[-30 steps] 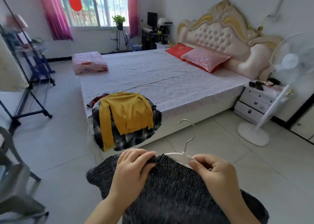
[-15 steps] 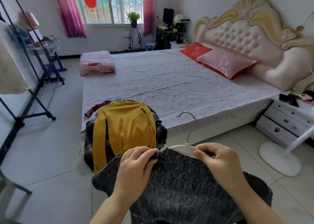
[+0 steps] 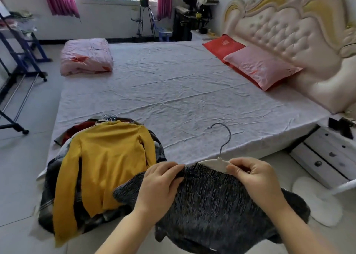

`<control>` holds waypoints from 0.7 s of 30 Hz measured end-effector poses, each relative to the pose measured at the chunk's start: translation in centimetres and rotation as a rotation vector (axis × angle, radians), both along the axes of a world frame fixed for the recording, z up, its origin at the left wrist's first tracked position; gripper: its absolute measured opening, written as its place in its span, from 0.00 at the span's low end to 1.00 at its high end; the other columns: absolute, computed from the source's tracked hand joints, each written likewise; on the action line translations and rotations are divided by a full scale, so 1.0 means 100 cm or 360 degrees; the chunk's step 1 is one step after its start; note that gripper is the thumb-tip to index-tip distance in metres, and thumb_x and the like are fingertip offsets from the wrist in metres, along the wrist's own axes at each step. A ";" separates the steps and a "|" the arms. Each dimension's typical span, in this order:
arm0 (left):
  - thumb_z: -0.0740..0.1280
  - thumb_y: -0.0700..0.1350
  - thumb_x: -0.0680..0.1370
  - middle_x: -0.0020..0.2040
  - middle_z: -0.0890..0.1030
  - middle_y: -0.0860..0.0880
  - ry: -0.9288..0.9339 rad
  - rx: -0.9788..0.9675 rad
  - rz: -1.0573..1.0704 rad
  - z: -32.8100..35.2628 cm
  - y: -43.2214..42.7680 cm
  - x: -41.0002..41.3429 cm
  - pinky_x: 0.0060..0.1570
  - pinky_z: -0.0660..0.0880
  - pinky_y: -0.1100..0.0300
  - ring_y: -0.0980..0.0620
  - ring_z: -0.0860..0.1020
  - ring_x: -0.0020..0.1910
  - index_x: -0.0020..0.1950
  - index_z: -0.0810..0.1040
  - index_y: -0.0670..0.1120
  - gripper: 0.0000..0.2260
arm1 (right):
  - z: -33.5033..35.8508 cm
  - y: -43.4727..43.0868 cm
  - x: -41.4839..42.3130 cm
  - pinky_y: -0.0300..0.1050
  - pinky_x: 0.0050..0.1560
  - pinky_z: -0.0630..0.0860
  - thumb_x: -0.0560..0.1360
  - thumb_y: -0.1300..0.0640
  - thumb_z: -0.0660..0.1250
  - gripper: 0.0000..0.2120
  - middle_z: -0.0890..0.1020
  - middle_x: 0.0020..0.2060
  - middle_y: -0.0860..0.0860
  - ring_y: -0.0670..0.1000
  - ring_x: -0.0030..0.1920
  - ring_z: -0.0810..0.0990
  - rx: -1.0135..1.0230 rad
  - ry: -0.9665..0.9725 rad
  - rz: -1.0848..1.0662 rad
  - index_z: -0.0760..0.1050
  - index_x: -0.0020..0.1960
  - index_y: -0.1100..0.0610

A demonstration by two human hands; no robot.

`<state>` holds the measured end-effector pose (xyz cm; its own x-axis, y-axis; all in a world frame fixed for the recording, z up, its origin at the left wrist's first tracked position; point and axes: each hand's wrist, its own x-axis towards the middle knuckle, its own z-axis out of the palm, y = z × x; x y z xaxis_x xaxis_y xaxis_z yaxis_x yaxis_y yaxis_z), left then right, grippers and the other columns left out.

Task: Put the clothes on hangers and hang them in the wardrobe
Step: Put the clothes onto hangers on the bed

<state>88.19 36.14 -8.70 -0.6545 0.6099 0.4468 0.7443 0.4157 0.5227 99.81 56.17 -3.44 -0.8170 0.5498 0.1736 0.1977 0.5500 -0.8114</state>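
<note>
While grey knit sweater (image 3: 212, 201) hung before near edge of bed (image 3: 173, 99), left grip (image 3: 163, 178) pinched collar's left side, right grip (image 3: 256, 178) pinched collar against right arm of white hanger (image 3: 216, 163). Hanger long axis ran left-right between grips, hook up, tilted toward bed. Hanger's left arm hidden under knit, nearer left grip; likely next: settle collar there.
</note>
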 end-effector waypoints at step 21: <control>0.71 0.37 0.71 0.49 0.82 0.46 -0.0386 -0.0146 0.0247 -0.076 0.234 -0.213 0.48 0.77 0.52 0.44 0.80 0.46 0.54 0.81 0.41 0.12 | -0.087 0.262 -0.274 0.25 0.39 0.71 0.69 0.60 0.73 0.13 0.82 0.34 0.36 0.36 0.37 0.80 -0.0275 -0.0420 0.0392 0.80 0.34 0.42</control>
